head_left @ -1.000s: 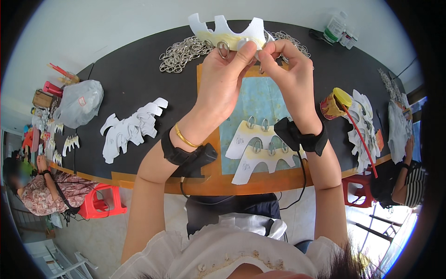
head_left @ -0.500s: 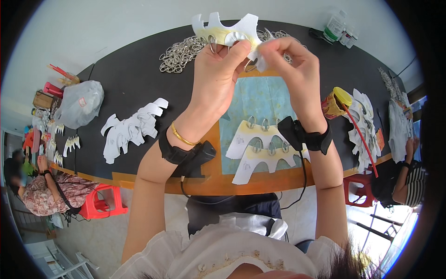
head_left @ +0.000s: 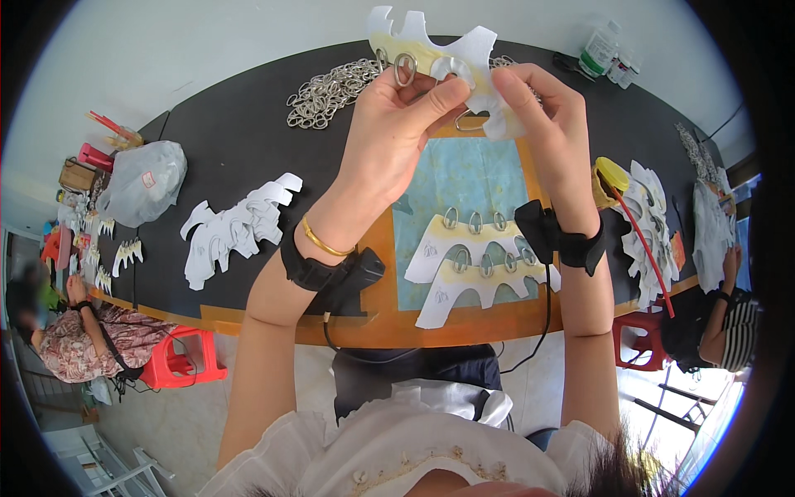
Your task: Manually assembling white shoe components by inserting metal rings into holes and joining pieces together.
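Above the far part of the table, my left hand (head_left: 406,124) pinches a scalloped white cutout (head_left: 426,50) smeared with yellowish glue. Metal oval rings (head_left: 405,69) hang in the cutout's edge beside my left fingers, and a rounded tab is folded over under my thumb. At the cutout's right end my right hand (head_left: 551,112) is closed on it, thumb against fingers. Below lie two similar cutouts, an upper one (head_left: 431,253) and a lower one (head_left: 443,306), with several rings along their glued edges, on a blue sheet (head_left: 464,174).
A heap of metal rings (head_left: 331,95) lies behind my left hand. White cutouts (head_left: 236,232) are piled on the left, near a plastic bag (head_left: 145,182). On the right stand a yellow-rimmed tub (head_left: 611,174) with a red stick (head_left: 644,244) and more cutouts (head_left: 642,219). Co-workers sit at both sides.
Both hands and the cutout have shifted right, the cutout also slightly up. The right fingers now lie along its right end, and more of the folded tab shows.
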`<state>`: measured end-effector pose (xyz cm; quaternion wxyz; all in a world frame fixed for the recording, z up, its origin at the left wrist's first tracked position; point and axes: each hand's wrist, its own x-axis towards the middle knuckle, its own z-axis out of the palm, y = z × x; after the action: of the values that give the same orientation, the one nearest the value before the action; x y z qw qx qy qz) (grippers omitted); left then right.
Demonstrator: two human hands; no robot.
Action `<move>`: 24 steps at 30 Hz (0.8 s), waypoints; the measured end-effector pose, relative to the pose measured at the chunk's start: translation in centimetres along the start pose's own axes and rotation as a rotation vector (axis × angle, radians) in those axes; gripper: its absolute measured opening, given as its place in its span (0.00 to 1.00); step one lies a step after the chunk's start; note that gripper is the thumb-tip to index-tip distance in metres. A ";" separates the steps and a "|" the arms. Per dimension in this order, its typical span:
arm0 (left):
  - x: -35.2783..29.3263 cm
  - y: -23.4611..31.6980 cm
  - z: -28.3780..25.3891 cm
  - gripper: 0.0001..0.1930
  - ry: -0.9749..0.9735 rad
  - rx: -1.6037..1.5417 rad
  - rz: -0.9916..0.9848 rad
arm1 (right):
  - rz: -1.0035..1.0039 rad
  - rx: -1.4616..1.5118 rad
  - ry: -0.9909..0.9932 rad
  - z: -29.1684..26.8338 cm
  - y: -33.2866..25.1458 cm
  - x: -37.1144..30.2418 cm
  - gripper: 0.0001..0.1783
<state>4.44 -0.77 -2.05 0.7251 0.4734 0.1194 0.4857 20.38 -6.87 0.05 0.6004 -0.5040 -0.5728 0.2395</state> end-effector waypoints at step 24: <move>0.1 -0.1 0.2 0.12 -0.085 -0.117 -0.194 | 0.122 0.121 -0.152 0.1 1.4 -0.1 0.14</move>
<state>4.69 -0.76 -2.05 0.7996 0.4365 0.1055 0.3988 20.67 -6.34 -1.27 0.5689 -0.4813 -0.5693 0.3472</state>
